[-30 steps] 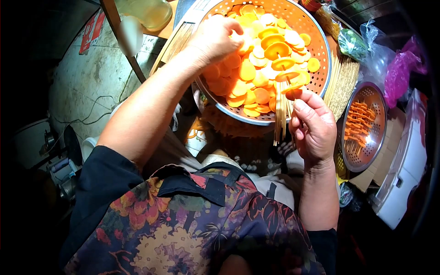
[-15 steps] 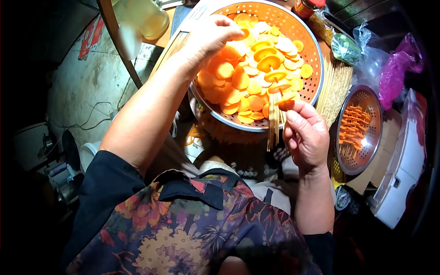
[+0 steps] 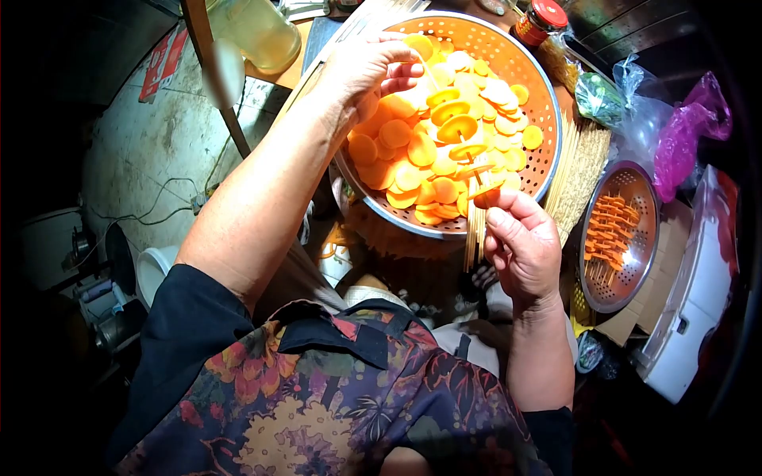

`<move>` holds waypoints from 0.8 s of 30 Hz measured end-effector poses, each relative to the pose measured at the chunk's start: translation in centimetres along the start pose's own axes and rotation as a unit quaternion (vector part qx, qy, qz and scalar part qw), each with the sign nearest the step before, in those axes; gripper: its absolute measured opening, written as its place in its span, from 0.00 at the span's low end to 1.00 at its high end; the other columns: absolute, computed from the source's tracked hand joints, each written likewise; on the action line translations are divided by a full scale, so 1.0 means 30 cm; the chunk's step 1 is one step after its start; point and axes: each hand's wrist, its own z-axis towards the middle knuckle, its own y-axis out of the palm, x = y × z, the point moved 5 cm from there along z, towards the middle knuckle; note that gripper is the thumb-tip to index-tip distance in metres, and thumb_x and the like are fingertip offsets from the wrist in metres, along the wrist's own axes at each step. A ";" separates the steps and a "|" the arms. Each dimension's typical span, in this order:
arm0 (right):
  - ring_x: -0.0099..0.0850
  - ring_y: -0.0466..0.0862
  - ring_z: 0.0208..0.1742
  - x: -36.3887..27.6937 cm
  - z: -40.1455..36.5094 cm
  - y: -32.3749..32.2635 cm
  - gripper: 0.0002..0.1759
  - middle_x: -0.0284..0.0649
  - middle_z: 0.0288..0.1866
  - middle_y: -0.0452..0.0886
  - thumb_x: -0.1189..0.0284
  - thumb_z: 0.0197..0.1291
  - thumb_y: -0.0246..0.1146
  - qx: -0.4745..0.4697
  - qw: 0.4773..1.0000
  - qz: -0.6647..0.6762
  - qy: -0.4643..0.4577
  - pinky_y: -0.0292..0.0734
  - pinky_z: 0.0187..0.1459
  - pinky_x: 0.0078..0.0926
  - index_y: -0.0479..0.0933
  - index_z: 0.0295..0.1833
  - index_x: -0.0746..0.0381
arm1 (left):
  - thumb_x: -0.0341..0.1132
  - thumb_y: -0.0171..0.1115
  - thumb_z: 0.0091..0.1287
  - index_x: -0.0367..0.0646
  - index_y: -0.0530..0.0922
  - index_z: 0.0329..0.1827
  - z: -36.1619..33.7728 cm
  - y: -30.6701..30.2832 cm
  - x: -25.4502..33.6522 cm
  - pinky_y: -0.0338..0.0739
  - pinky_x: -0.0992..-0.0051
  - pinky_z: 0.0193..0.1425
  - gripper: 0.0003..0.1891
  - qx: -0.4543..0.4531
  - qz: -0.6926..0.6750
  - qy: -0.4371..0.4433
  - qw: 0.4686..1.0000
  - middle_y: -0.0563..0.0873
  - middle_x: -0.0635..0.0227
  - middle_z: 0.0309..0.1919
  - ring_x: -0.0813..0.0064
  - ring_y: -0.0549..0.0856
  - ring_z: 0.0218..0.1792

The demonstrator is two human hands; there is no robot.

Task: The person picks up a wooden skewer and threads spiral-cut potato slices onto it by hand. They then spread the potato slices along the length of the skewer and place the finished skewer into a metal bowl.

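Over the colander [image 3: 548, 103], my right hand [image 3: 520, 250] pinches the skewer [image 3: 464, 147] at the near rim, its long axis running toward the far rim, where my left hand [image 3: 365, 67], nearer its tip, pinches a slice [image 3: 418, 45].

Stained concrete floor [image 3: 151, 135], dim light
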 end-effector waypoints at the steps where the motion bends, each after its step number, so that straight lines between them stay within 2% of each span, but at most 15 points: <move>1: 0.13 0.72 0.21 0.000 0.000 0.001 0.10 0.30 0.27 0.75 0.74 0.59 0.59 0.001 1.000 0.002 0.000 0.64 0.18 0.06 0.74 0.46 0.66 | 0.27 0.66 0.56 0.32 0.71 0.49 0.000 0.001 -0.001 0.82 0.80 0.37 0.19 -0.004 -0.001 0.001 1.000 0.81 0.61 0.34 0.74 0.84 0.33; 8: 0.13 0.72 0.20 0.010 -0.003 -0.010 0.10 0.29 0.25 0.75 0.75 0.59 0.59 0.002 1.000 -0.004 -0.002 0.64 0.17 0.06 0.73 0.46 0.66 | 0.25 0.63 0.56 0.34 0.74 0.43 -0.003 0.016 -0.007 0.82 0.78 0.39 0.13 -0.014 -0.005 -0.005 1.000 0.81 0.61 0.34 0.73 0.84 0.32; 10: 0.12 0.72 0.20 0.011 -0.001 -0.007 0.10 0.28 0.25 0.75 0.76 0.59 0.59 0.008 1.000 0.004 -0.015 0.63 0.17 0.06 0.74 0.46 0.66 | 0.27 0.63 0.56 0.36 0.75 0.40 -0.008 0.038 -0.013 0.82 0.76 0.40 0.10 -0.070 0.002 -0.010 0.998 0.82 0.62 0.34 0.72 0.84 0.31; 13: 0.11 0.71 0.20 0.008 0.006 -0.001 0.09 0.28 0.25 0.75 0.76 0.60 0.58 0.020 1.000 0.009 -0.020 0.63 0.18 0.05 0.74 0.46 0.66 | 0.34 0.66 0.53 0.40 0.76 0.39 -0.043 0.075 -0.039 0.78 0.77 0.39 0.13 -0.080 0.001 -0.025 0.996 0.82 0.65 0.34 0.75 0.82 0.33; 18: 0.11 0.70 0.19 0.004 0.011 0.003 0.09 0.28 0.25 0.74 0.75 0.60 0.58 0.020 0.999 0.005 -0.025 0.63 0.18 0.05 0.74 0.46 0.66 | 0.34 0.64 0.55 0.41 0.76 0.38 -0.064 0.096 -0.044 0.77 0.77 0.41 0.11 -0.072 0.030 -0.021 0.997 0.81 0.68 0.32 0.77 0.81 0.34; 24: 0.12 0.69 0.18 0.012 0.018 -0.004 0.09 0.28 0.24 0.74 0.75 0.60 0.59 0.017 1.000 0.011 -0.021 0.62 0.17 0.06 0.75 0.45 0.67 | 0.35 0.64 0.55 0.41 0.77 0.37 -0.065 0.094 -0.043 0.78 0.77 0.39 0.10 -0.077 0.028 -0.013 0.997 0.81 0.68 0.32 0.77 0.81 0.32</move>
